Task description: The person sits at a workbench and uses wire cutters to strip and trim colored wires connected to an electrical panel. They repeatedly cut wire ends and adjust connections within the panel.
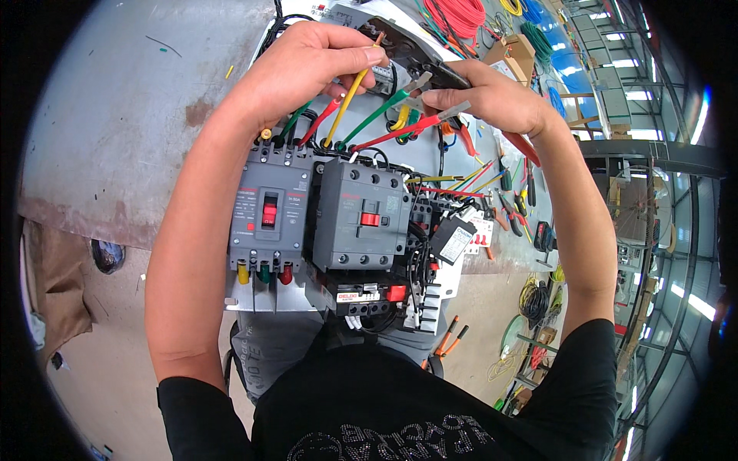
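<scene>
Pinched between the fingers of my left hand [319,65] is a yellow wire [352,96] with a bare copper end pointing up. My right hand [488,96] is closed round a dark metal hand tool [419,58], partly hidden, whose exact kind I cannot make out. The copper end stands beside this tool. Between my hands rise a green wire [377,119] and a red wire [400,132], both with silvery flat ends. A shorter red wire [329,121] stands below my left hand. These wires come up behind a grey circuit breaker [288,203] and a grey contactor [346,211].
A relay with a red button [396,293] sits at the panel's near edge. Pliers and screwdrivers [515,196] lie on the table's right. Coils of red wire [455,14] and a cardboard box [513,54] are at the back. Orange-handled cutters [452,336] lie lower right.
</scene>
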Demonstrator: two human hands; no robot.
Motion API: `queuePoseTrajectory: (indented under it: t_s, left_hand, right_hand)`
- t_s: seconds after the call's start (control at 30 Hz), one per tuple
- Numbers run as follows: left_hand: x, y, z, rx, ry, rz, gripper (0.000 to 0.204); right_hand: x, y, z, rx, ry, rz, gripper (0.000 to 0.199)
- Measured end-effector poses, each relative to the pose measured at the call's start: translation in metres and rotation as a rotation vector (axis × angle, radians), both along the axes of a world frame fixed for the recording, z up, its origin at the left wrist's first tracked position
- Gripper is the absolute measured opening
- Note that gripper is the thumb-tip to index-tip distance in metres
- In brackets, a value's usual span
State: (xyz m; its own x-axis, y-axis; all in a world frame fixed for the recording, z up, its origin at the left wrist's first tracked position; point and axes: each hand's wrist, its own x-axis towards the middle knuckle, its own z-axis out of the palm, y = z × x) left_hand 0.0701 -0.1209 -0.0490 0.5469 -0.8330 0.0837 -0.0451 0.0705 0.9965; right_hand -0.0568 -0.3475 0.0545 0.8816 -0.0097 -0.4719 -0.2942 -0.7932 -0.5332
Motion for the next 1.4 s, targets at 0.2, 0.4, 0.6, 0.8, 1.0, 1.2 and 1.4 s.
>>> queuePoseTrajectory:
  t_s: [0.2, 0.4, 0.6, 0.8, 1.0, 1.2, 1.4]
  left_hand:
    - [0.001, -0.001, -0.002, -0.01, 0.003, -0.023, 0.037]
    - [0.004, -0.002, -0.003, 0.018, -0.044, -0.06, 0.033]
    - [-0.002, 0.0, 0.002, -0.031, 0.053, -0.021, 0.027]
    - [0.003, 0.002, -0.007, -0.084, 0.126, -0.063, 0.028]
    - [0.003, 0.002, -0.005, -0.037, 0.148, 0.002, 0.033]
    - [-0.002, 0.012, 0.008, -0.173, -0.021, 0.009, 0.05]
    - [0.007, 0.006, 0.01, -0.084, -0.217, -0.018, 0.051]
  right_hand:
    - [-0.006, 0.007, 0.0, -0.298, -0.137, 0.052, 0.034]
    - [-0.011, 0.009, 0.003, -0.5, -0.334, 0.183, 0.027]
    - [-0.009, 0.019, 0.007, -0.581, -0.24, 0.151, 0.037]
    - [-0.006, 0.01, -0.008, -0.652, -0.379, 0.256, 0.037]
    - [0.004, 0.006, -0.006, -0.623, -0.283, 0.283, 0.041]
    - [0.007, 0.015, -0.006, -0.683, -0.372, 0.301, 0.039]
    - [0.007, 0.011, -0.005, -0.915, -0.462, 0.42, 0.04]
